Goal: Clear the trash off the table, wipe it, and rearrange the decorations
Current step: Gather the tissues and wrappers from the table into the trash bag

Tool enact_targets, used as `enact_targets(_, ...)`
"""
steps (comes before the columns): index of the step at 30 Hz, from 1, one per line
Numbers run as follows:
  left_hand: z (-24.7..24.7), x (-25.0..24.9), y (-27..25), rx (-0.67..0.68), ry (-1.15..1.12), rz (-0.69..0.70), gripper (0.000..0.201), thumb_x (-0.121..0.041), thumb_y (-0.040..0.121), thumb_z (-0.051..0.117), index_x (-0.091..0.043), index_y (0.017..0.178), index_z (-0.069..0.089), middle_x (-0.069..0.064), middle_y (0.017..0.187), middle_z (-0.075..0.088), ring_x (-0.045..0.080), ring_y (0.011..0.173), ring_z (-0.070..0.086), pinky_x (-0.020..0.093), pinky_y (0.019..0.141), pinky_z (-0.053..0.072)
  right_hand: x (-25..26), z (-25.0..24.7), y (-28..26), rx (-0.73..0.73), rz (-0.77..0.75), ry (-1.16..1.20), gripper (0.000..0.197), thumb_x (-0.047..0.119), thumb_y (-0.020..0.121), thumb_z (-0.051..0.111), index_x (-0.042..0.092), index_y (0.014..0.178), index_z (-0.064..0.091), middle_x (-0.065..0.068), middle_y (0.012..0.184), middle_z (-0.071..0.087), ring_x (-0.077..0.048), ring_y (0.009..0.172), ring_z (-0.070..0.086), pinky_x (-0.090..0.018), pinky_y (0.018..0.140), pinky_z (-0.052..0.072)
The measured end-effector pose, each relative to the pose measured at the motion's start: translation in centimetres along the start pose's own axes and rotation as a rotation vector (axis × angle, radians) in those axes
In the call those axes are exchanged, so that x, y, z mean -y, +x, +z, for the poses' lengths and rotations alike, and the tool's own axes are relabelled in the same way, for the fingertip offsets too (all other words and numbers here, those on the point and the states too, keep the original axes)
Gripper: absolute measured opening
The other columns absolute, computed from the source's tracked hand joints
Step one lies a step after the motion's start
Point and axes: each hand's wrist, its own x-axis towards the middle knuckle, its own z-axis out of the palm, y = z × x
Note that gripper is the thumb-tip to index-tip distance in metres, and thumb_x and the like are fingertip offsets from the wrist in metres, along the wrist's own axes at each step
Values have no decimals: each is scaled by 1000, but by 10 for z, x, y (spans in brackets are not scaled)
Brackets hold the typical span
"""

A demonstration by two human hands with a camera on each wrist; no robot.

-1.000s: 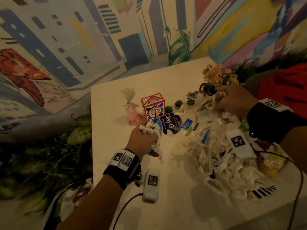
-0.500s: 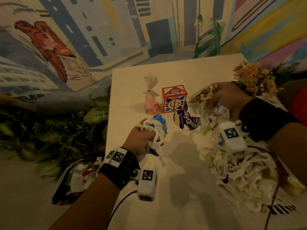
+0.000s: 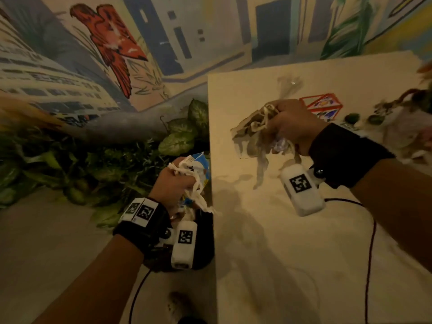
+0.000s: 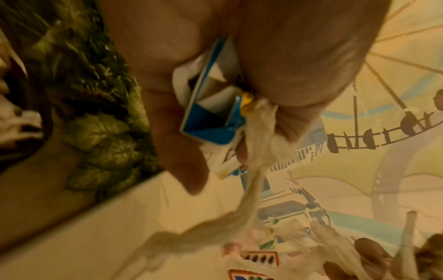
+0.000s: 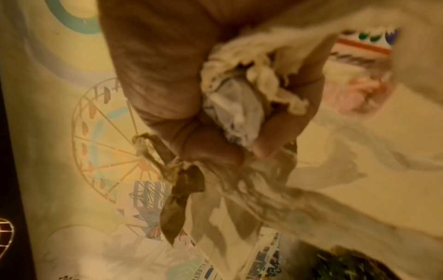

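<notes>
My left hand (image 3: 183, 181) grips a bundle of white paper strips and a blue-and-white wrapper (image 4: 210, 113). It hangs just past the table's (image 3: 268, 253) left edge, over a dark trash bag (image 3: 205, 239) on the floor. A long paper strip (image 4: 249, 191) dangles from that fist. My right hand (image 3: 278, 129) grips a wad of crumpled paper shreds (image 3: 251, 134) above the table's left half, with strips trailing down. The right wrist view shows the fingers curled tight round the wad (image 5: 239, 106). Behind the right hand stand the orange-framed flower box (image 3: 323, 108) and a clear pouch (image 3: 288, 86).
Two small green potted plants (image 3: 351, 118) and blurred litter sit at the table's far right. Leafy plants (image 3: 182, 136) crowd the floor left of the table, below the painted wall. Cables run from my wrists across the table's near part.
Both hands have swung left with their trash. The left hand went from above the table to beyond its left edge. The right hand lifted a wad off the pile and carried it leftward.
</notes>
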Motion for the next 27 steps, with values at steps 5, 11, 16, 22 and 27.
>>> enact_targets(5, -91, 43, 7, -27, 147, -72, 34, -8, 61, 62, -5, 95, 63, 19, 94, 66, 37, 91, 62, 55, 82, 51, 0, 100, 3, 2, 63, 83, 33, -24, 62, 56, 9, 61, 60, -9, 60, 60, -20, 55, 58, -27, 50, 51)
enact_targets(11, -174, 90, 19, 2, 397, -118, 16, 3, 80, 61, -10, 91, 58, 12, 95, 60, 28, 89, 59, 26, 63, 43, -5, 206, 11, -4, 166, 149, 26, -23, 57, 57, -4, 73, 63, -18, 74, 59, -27, 68, 56, -34, 56, 49)
enact_targets(16, -198, 134, 29, -75, 361, -215, 24, 4, 78, 64, -13, 94, 58, 0, 78, 57, 20, 75, 57, 25, 56, 43, -35, 271, 28, -70, 275, 167, 17, -18, 57, 58, -5, 65, 65, -17, 71, 63, -29, 72, 59, -46, 66, 54)
enact_targets(22, -189, 206, 57, -91, 385, -394, 24, 2, 85, 59, -10, 103, 51, 7, 87, 55, 30, 87, 55, 29, 57, 45, -113, 325, 54, -139, 498, 177, 21, -12, 64, 65, 6, 75, 67, -10, 82, 66, -26, 80, 60, -24, 56, 52)
enact_targets(27, -178, 280, 81, -124, 626, -483, 41, -19, 84, 56, -21, 120, 39, 13, 118, 54, 36, 102, 56, 44, 86, 51, -204, 365, 81, -105, 658, 88, 31, 2, 65, 71, 9, 95, 70, -9, 97, 69, -30, 91, 63, -45, 87, 56)
